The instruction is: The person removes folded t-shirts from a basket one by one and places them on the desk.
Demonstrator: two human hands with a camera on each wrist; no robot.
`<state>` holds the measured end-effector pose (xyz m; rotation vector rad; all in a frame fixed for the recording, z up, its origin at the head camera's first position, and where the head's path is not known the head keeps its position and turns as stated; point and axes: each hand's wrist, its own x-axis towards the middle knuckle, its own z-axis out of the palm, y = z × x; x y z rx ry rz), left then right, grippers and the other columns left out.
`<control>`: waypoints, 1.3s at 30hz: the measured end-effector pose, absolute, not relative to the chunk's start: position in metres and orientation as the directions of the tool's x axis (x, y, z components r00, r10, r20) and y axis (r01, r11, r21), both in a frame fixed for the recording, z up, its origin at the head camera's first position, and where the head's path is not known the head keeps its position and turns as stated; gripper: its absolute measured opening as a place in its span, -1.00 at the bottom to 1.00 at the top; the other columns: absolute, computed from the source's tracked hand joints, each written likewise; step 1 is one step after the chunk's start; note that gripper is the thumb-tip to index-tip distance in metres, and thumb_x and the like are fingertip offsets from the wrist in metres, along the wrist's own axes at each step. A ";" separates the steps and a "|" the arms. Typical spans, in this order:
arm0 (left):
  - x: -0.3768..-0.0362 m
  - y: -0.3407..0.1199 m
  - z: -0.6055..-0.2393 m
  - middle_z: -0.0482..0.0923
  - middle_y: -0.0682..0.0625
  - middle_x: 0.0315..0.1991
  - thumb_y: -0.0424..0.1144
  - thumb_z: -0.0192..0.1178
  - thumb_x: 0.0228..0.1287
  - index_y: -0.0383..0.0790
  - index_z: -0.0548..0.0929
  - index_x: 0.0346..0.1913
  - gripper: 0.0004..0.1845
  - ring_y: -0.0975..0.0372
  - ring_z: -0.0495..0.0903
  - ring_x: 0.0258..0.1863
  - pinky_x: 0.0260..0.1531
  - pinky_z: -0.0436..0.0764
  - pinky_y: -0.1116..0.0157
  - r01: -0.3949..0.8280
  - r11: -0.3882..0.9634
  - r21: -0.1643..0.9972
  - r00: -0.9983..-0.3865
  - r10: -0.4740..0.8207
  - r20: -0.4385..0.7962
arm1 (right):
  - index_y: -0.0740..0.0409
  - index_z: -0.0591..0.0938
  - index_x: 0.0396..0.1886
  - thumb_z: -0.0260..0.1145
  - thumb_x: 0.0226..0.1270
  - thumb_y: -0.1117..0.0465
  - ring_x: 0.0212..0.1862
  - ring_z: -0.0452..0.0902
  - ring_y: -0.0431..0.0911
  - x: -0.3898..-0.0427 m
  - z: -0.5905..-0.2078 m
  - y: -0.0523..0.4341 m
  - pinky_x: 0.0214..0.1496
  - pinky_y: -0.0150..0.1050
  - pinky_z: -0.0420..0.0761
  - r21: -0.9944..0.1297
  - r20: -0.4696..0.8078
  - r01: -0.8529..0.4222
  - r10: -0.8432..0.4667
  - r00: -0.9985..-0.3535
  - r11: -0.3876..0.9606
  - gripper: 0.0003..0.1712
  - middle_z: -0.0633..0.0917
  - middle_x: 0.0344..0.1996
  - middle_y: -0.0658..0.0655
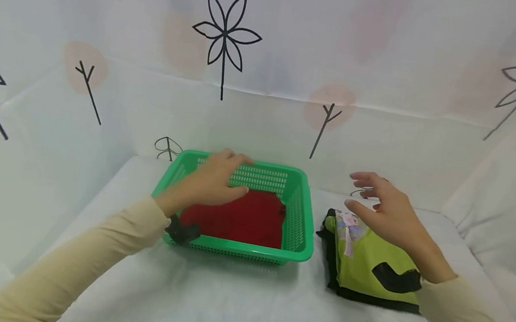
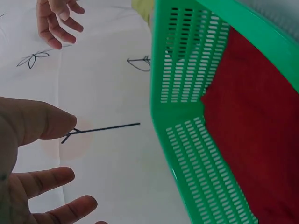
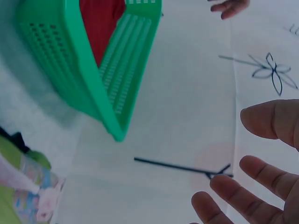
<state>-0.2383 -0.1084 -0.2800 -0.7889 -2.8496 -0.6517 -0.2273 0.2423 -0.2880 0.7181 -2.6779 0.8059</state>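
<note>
A green plastic basket (image 1: 302, 212) with slotted walls stands on the white-covered table, and a dark red cloth (image 1: 249, 218) lies flat inside it. Above the basket's left part hovers my left hand (image 1: 215, 179), fingers spread and holding nothing. My right hand (image 1: 388, 211) is raised over a folded lime-green cloth item (image 1: 373, 262) with black edging, to the right of the basket. Its fingers are apart and bent a little, with nothing between them. In the left wrist view the red cloth (image 2: 261, 126) reaches close to the basket's slotted wall (image 2: 187, 60).
A white sheet (image 1: 276, 36) printed with black flowers and twigs hangs behind and at both sides. The white table cover (image 1: 226, 306) stretches in front of the basket. A pastel printed patch (image 1: 350, 227) shows on the folded green item.
</note>
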 end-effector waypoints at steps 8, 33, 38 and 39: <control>-0.243 -0.139 -0.281 0.41 -0.30 0.15 -0.13 0.22 0.25 -0.27 0.37 0.34 -0.38 -0.08 0.43 0.10 0.01 0.48 -0.05 0.458 0.804 0.379 -0.889 0.409 0.207 | 0.15 0.41 0.29 0.26 0.37 0.11 0.04 0.55 0.15 -0.234 -0.289 0.209 -0.01 0.14 0.54 -0.528 0.332 -0.541 -0.427 -0.841 0.655 -0.46 0.56 0.10 0.24; -0.276 -0.197 -0.343 0.06 -0.33 0.41 -0.16 0.07 0.40 -0.33 -0.04 0.49 -0.25 -0.25 0.11 0.35 0.30 0.17 -0.09 -0.234 0.345 0.909 -0.914 0.240 -0.327 | 0.29 -0.05 0.51 0.09 0.47 0.14 0.39 0.07 0.28 -0.269 -0.335 0.132 0.36 0.10 0.18 -0.968 -0.244 0.201 -0.374 -0.895 0.150 -0.20 0.10 0.42 0.37; -0.284 -0.198 -0.355 -0.01 -0.32 0.42 -0.15 0.10 0.38 -0.35 0.01 0.47 -0.25 -0.27 0.08 0.35 0.29 0.18 -0.11 -0.328 0.329 0.886 -0.892 0.201 -0.405 | 0.31 0.09 0.46 0.09 0.44 0.13 0.39 0.00 0.33 -0.277 -0.344 0.120 0.36 0.11 0.17 -0.943 -0.330 0.292 -0.340 -0.881 0.158 -0.28 -0.01 0.43 0.40; -0.285 -0.198 -0.358 -0.01 -0.31 0.43 -0.15 0.12 0.37 -0.34 0.01 0.47 -0.24 -0.28 0.07 0.35 0.28 0.17 -0.11 -0.337 0.333 0.880 -0.889 0.196 -0.415 | 0.31 0.10 0.46 0.10 0.44 0.13 0.40 -0.03 0.34 -0.278 -0.346 0.118 0.36 0.12 0.15 -0.939 -0.341 0.301 -0.339 -0.877 0.165 -0.28 -0.03 0.43 0.39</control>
